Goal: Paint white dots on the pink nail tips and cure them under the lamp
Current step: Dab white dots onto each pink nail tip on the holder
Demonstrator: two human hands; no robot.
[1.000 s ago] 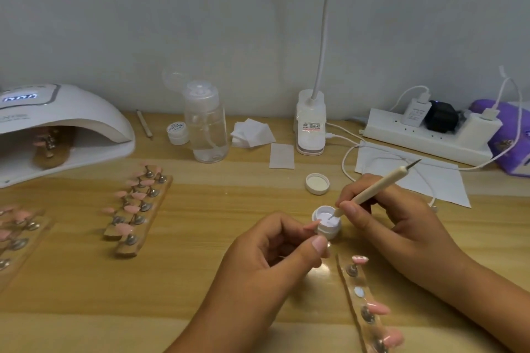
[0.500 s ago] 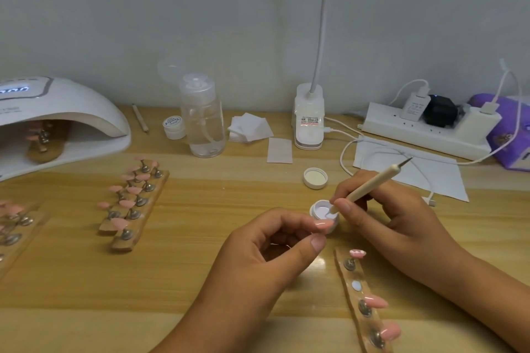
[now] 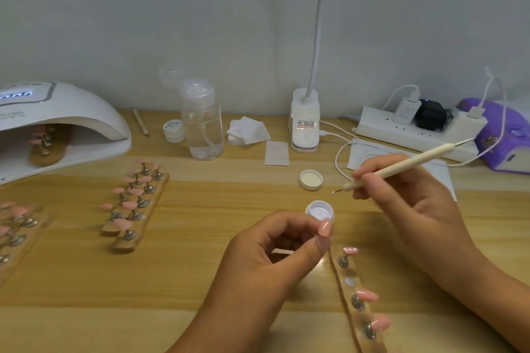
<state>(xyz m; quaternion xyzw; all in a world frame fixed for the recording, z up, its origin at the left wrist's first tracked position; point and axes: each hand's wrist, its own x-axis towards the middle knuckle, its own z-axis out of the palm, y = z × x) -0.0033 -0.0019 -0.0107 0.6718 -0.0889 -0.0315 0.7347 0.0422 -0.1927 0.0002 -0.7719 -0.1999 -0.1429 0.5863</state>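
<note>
Pinching one pink nail tip (image 3: 325, 228) between thumb and forefinger of the left hand (image 3: 275, 261), remaining fingers curled loosely beneath, low over the tabletop (image 3: 200, 252). Gripping the dotting pen (image 3: 401, 165) in the right hand (image 3: 407, 203), fingers wrapped close round the shaft, point hanging in the air up and to the right of the open pot of white gel (image 3: 319, 210), clear of it. Just beyond the pinched tip, that pot; past it, the lid (image 3: 311, 180), face up. Hard by the left thumb, a holder strip (image 3: 348, 291) running down toward the near edge between the two forearms, carrying three more pink tips (image 3: 367, 295) on pegs. Crowded along the wall: power strip (image 3: 413, 132) with plugs, purple box (image 3: 502, 135) cut off at the right edge, loose cable (image 3: 339, 157) looping over a paper sheet (image 3: 444, 178) behind the right hand, desk lamp base (image 3: 305, 120), cotton pads (image 3: 248, 130), clear pump bottle (image 3: 202, 123), small jar (image 3: 173, 130). Far left, curing lamp (image 3: 71, 114) with display lit and a strip of tips (image 3: 47, 143) inside its mouth. Between lamp and hands, two loaded strips (image 3: 134, 203) side by side, touching; more strips (image 3: 17, 226) cut off by the left edge. Open wood across the middle from the pot toward those strips, and along the near edge below the left wrist; tighter on the right, hemmed by holder strip in front, cable and sheet behind.
</note>
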